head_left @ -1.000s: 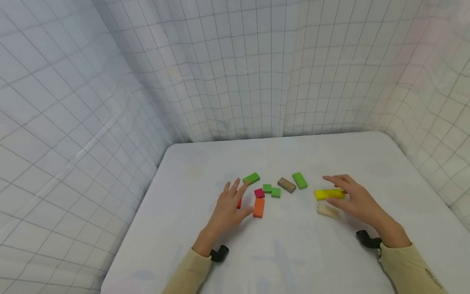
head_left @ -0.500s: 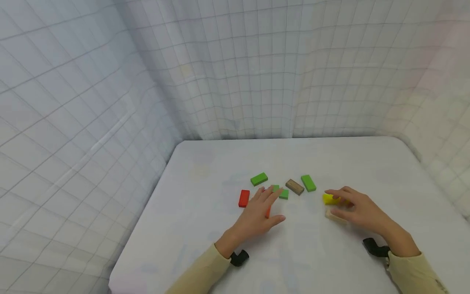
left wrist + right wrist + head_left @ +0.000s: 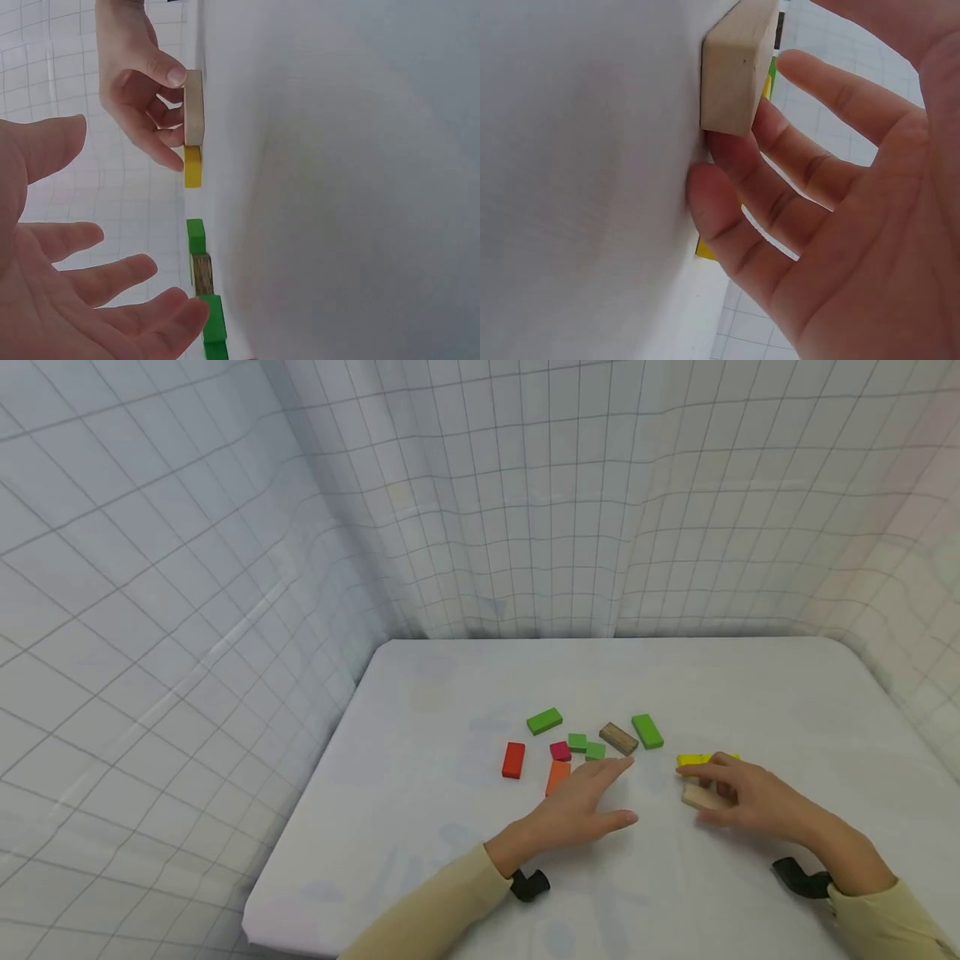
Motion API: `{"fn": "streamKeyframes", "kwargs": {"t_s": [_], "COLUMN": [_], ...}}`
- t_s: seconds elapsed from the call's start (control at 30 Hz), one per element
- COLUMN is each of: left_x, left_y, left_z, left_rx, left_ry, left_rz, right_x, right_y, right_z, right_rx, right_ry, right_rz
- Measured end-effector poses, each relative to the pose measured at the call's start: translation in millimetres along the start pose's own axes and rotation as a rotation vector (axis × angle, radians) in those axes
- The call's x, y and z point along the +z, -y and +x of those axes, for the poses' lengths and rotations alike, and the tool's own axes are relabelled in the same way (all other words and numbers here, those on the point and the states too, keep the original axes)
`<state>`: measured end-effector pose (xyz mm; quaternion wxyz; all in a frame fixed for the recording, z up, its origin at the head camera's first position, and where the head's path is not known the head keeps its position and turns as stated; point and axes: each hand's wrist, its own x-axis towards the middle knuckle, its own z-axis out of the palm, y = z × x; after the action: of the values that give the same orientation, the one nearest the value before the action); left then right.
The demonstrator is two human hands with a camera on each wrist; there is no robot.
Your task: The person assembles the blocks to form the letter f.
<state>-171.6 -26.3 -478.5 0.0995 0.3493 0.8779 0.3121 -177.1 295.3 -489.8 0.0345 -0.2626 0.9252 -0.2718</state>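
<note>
My right hand (image 3: 761, 802) is over a cream wooden block (image 3: 697, 797) that lies flat on the table, its fingers loosely bent around it. In the left wrist view the thumb tip reaches the top edge of the cream block (image 3: 193, 107). The index finger extends above a yellow block (image 3: 686, 760) just behind, partly hidden. My left hand (image 3: 570, 806) hovers with fingers spread and nothing held, covering part of an orange block (image 3: 558, 777). Beside the orange block are a small crimson block (image 3: 560, 751) and two small green blocks, one (image 3: 577, 742) set behind the other (image 3: 595, 751).
A red block (image 3: 513, 760) lies left of the group. Farther back are a green block (image 3: 544, 721), a brown wood-grain block (image 3: 618, 738) and another green block (image 3: 647, 731). Gridded white curtains (image 3: 487, 510) enclose the white table (image 3: 390, 760) at the back and sides.
My left hand has moved right, from over the red block past the orange one, uncovering the red. My right hand has come nearer the cream block. The head view has shifted slightly.
</note>
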Motion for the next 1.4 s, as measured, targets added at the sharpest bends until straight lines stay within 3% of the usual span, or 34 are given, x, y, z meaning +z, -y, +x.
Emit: {"fn": "streamKeyframes", "kwargs": {"t_s": [0.2,0.43,0.67,1.1,1.4], "left_x": [6.8,13.5,22.6,35.6,32.3], "left_y": [-6.3,-9.2,-7.0,-13.1,-15.9], "left_z": [9.8,18.8,30.8,43.7,44.2], "left_rx": [-0.045,-0.086,-0.073,-0.123,-0.133], "left_ry": [0.041,0.080,0.074,0.098,0.102], "left_rz": [-0.055,-0.153,-0.161,0.013,0.034], "right_x": [-7,-14,-13,-6,-1], "right_y": [0,1,-2,2,5], "right_z": [0.6,2.6,2.3,0.6,3.7], "right_rx": [0.039,-0.009,-0.080,-0.066,-0.051], "right_ry": [0.128,0.236,0.224,0.190,0.118], "right_rz": [0.004,0.085,0.122,0.134,0.062]}}
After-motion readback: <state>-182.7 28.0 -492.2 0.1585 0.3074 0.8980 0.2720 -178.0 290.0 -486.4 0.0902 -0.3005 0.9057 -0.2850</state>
